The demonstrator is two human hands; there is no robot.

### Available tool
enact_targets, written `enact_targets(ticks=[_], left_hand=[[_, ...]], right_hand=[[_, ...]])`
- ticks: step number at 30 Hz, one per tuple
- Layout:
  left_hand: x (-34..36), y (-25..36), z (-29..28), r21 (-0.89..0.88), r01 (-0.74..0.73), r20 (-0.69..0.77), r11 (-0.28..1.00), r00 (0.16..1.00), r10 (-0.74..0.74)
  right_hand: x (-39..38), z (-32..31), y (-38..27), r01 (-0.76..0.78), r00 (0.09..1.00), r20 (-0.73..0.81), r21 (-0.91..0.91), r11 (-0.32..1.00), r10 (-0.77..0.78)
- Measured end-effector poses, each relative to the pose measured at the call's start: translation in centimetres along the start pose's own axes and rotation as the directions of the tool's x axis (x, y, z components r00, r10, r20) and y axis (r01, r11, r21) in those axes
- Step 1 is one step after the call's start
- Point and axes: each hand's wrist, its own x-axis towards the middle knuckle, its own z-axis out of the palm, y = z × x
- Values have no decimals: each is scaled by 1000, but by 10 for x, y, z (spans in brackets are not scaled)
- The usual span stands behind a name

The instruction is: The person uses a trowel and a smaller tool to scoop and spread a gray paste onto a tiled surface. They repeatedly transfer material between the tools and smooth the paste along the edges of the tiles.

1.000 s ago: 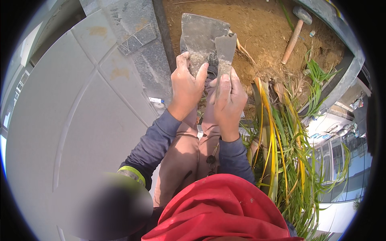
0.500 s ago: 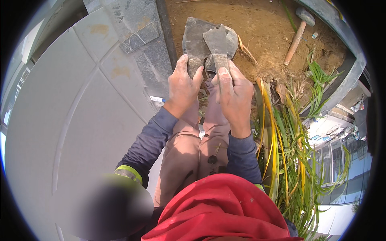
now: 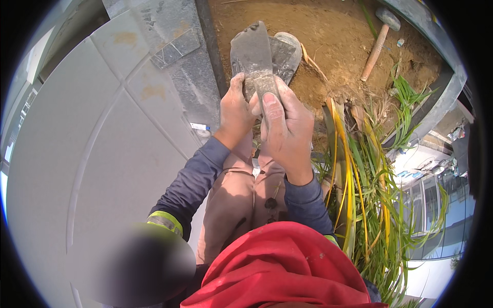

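Note:
In front of my knees I hold two grey, mortar-crusted putty knives with their blades pointing away from me. My left hand (image 3: 237, 110) is closed on the lower end of one wide putty knife (image 3: 238, 49). My right hand (image 3: 288, 126) grips the other putty knife (image 3: 265, 84), its thumb lying along the handle. The right blade lies across the left one and hides much of it; whether the two touch all along cannot be made out. Behind the blades shows a dusty shoe (image 3: 292, 54) on the soil.
Brown soil (image 3: 328, 31) lies beyond my hands, with a wooden-handled hammer (image 3: 377, 49) on it at the far right. Long green and yellow leaves (image 3: 359, 190) fill the right side. Pale grey panels (image 3: 123, 149) and a dark stone slab (image 3: 192, 77) border the left.
The right putty knife has moved left and now overlaps the left one, where the blades stood more side by side before. My right hand has come closer to my left.

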Motion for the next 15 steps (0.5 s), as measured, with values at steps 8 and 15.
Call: enact_targets(ticks=[8,15], left_hand=[[12,15,-8,145,-129,-175,981,972,154],[15,-7,-15,126,-170,-205,977,959,194]], right_hand=[[10,-33,10,-255,965,-80,-59,965,250],[15,-30,12,-258,966,13,-52,965,259]])
